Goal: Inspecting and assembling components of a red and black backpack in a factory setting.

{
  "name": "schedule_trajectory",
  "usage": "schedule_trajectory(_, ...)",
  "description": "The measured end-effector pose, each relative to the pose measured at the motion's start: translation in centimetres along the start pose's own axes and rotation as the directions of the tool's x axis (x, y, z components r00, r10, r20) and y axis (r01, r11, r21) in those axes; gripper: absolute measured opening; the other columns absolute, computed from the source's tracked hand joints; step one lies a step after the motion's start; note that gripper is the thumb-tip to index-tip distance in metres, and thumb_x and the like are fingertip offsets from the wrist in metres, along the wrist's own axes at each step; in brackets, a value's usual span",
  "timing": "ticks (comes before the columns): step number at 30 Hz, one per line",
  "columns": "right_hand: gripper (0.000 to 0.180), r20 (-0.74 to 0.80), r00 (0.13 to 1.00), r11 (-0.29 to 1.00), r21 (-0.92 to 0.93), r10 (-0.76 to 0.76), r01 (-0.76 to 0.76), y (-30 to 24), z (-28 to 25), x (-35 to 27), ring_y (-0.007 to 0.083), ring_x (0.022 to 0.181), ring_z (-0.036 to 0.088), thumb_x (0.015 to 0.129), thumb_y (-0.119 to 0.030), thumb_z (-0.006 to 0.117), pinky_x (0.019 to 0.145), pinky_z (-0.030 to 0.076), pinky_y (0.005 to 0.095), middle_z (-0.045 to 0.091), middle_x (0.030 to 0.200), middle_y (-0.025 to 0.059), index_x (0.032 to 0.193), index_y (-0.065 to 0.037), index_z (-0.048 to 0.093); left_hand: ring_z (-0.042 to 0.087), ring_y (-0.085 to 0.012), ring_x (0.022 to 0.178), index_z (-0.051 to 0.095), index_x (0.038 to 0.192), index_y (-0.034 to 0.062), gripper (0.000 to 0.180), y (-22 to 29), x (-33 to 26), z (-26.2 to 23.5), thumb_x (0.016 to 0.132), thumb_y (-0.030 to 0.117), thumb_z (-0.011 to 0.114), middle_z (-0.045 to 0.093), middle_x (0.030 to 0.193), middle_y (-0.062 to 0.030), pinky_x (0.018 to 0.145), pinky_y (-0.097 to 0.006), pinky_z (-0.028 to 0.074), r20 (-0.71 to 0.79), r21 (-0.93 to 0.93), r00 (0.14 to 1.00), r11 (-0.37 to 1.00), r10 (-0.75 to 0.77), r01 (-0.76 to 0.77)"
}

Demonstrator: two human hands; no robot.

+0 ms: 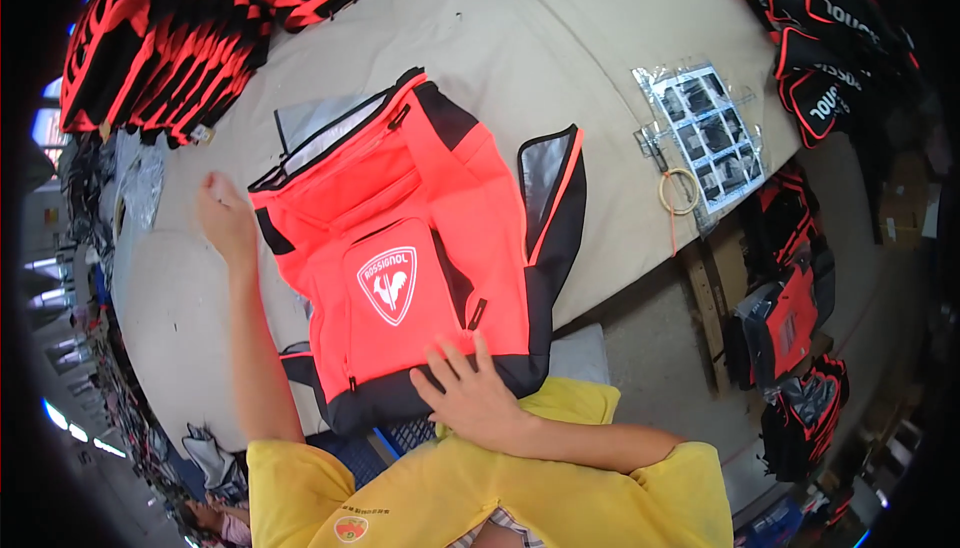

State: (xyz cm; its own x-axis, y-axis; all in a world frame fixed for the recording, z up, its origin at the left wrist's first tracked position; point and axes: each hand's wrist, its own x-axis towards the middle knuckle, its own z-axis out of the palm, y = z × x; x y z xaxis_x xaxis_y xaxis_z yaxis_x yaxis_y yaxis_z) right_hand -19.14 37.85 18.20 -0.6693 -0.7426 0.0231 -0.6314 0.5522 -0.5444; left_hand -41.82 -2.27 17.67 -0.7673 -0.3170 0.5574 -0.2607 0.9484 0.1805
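A bright coral-red and black backpack (400, 198) lies on the table in front of me, its top opening gaping to show a silvery lining. A white shield emblem with a rooster marks its front pocket. My right hand (470, 393) rests on the bag's lower front with fingers spread, just below a black zipper pull (478, 314). To the left of the bag's opening, my left hand (225, 216) is raised with its fingers curled in. Nothing shows in it, and it appears apart from the bag. A black side flap with grey lining (548, 193) stands out at the bag's right.
Stacked black-and-red bag pieces (165, 43) sit at the far left, more black pieces (820, 48) at the far right. A clear-covered grid sheet (705, 133) and a tan ring (678, 191) lie near the right edge. Finished-looking bags (785, 323) stand beyond the table (560, 38).
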Motion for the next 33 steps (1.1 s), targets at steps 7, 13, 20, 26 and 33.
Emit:
schedule_trajectory(7,0.108,0.178,0.973,0.989,-0.001,0.146,-0.148,4.9,2.7,-1.6,0.0457,0.160,0.024,0.071,-0.073,0.082,0.121,0.016,0.0796,0.038,0.169,0.0172,0.160,-0.019,0.050,0.032,-0.0382,0.160,0.043,0.164,0.0145,0.070,3.8,-28.7,-8.1,0.103,0.046,0.062,0.039,0.170,-0.0193,0.121,-0.077,0.016,0.785,0.179,0.615,0.978,-0.074,-0.110)
schedule_trajectory(13,0.116,0.124,0.991,0.996,-0.083,0.048,-0.038,7.9,9.9,-4.0,0.0455,0.159,0.026,0.062,-0.066,0.090,0.122,0.016,0.0815,0.035,0.171,0.0101,0.162,-0.027,0.046,0.034,-0.0347,0.160,0.044,0.164,0.0146,0.071,5.4,-33.7,-5.2,0.103,0.048,0.058,0.038,0.170,-0.0199,0.119,-0.079,0.016,0.624,0.256,0.772,0.965,-0.116,-0.062)
schedule_trajectory(20,0.119,0.081,0.997,0.982,-0.188,-0.014,0.029,9.3,13.2,-4.4,0.0522,0.156,0.026,0.056,-0.063,0.093,0.118,0.017,0.0854,0.028,0.172,0.0157,0.159,-0.022,0.049,0.031,-0.0341,0.161,0.046,0.163,0.0141,0.075,4.9,-34.5,-3.5,0.099,0.050,0.061,0.038,0.169,-0.0201,0.122,-0.077,0.009,0.591,0.204,0.795,0.979,-0.137,0.017)
schedule_trajectory(26,0.136,0.042,0.995,0.943,-0.317,-0.093,0.101,9.8,15.2,-4.5,0.0576,0.157,0.018,0.052,-0.067,0.093,0.117,0.013,0.0871,0.019,0.174,0.0194,0.164,-0.018,0.035,0.031,-0.0337,0.161,0.047,0.162,0.0149,0.074,4.4,-35.6,-2.8,0.099,0.051,0.062,0.039,0.169,-0.0203,0.123,-0.076,0.006,0.485,0.076,0.867,0.993,-0.116,0.091)
schedule_trajectory(33,0.120,0.051,0.996,0.956,-0.283,-0.070,0.081,6.7,12.8,-3.9,0.0544,0.158,0.019,0.067,-0.063,0.092,0.123,0.015,0.0781,0.023,0.173,0.0243,0.161,-0.010,0.040,0.036,-0.0342,0.158,0.050,0.160,0.0125,0.069,3.3,-36.4,-3.9,0.101,0.047,0.062,0.043,0.166,-0.0211,0.123,-0.076,0.011,0.375,0.040,0.922,0.996,-0.094,0.085)
